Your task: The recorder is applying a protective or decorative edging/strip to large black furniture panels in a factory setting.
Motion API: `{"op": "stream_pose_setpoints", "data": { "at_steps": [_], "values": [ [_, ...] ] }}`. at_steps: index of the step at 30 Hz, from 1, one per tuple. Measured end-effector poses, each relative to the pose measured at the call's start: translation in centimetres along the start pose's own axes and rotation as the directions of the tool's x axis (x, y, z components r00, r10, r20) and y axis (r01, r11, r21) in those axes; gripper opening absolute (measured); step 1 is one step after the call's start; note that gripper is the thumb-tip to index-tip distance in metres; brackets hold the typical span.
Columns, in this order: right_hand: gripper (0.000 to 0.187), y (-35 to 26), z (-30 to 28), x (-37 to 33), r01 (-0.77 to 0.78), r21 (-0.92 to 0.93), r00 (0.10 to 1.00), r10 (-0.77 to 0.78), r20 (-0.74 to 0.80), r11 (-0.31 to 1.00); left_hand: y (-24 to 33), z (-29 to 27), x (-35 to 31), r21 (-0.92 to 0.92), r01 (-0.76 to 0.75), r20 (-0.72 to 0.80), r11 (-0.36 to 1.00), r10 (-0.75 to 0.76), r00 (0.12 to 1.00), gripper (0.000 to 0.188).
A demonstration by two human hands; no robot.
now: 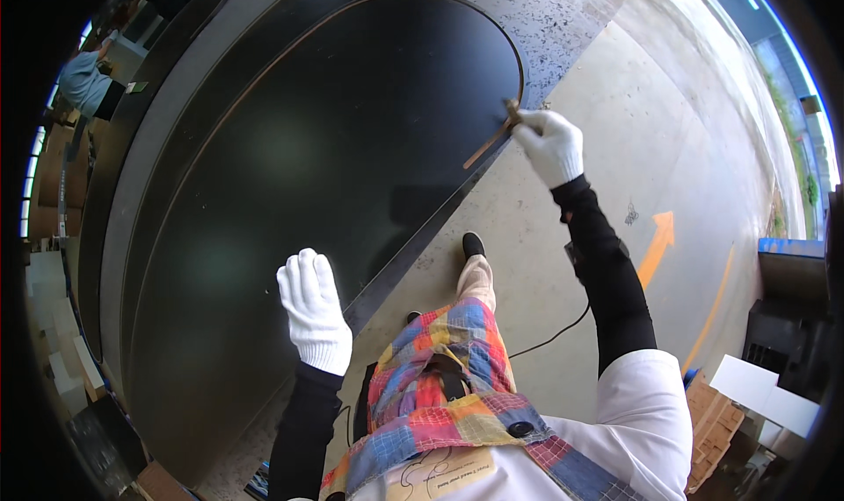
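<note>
A large, smooth black board (290, 149) with a rounded far end lies before me. My left hand (314, 312), in a white knit glove, is over its near part, fingers stretched out flat and holding nothing. Reaching to the board's right edge, my right hand (554, 146), also in a white glove, is closed on a slim brown stick-like tool (486, 148). The tool's long end points left and toward me, over the board's edge. Its exact kind is not clear, and part of it is hidden by the fingers.
More dark boards (158, 149) lie around and under this one on the left. Chips litter the floor (527, 26) past the far end. An orange arrow (657, 246) marks the concrete at right. A cable (554, 336) runs beside my leg. Another person (85, 81) works at far left.
</note>
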State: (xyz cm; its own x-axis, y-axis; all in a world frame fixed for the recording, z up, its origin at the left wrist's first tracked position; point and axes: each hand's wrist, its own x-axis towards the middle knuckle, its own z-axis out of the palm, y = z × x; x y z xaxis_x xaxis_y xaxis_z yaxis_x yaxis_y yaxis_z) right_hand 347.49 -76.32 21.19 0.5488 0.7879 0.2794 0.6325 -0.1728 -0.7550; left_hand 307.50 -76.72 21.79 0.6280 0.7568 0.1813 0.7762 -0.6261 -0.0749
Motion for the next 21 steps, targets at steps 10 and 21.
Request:
{"op": "stream_pose_setpoints", "data": {
  "at_steps": [10, 21],
  "values": [
    [0.025, -0.8, 0.1, 0.6, 0.331, 0.064, 0.929, -0.337, 0.153, 0.941, -1.5, -1.0, -0.5, -0.042, -0.044, 0.035, 0.998, 0.046, 0.998, 0.077],
    [0.029, 2.9, -2.4, 5.5, 0.355, 0.219, 0.807, -0.416, 0.418, 0.909, -1.5, -1.9, -0.8, 0.004, 0.002, 0.163, 1.000, -0.003, 0.987, 0.085]
  ]
}}
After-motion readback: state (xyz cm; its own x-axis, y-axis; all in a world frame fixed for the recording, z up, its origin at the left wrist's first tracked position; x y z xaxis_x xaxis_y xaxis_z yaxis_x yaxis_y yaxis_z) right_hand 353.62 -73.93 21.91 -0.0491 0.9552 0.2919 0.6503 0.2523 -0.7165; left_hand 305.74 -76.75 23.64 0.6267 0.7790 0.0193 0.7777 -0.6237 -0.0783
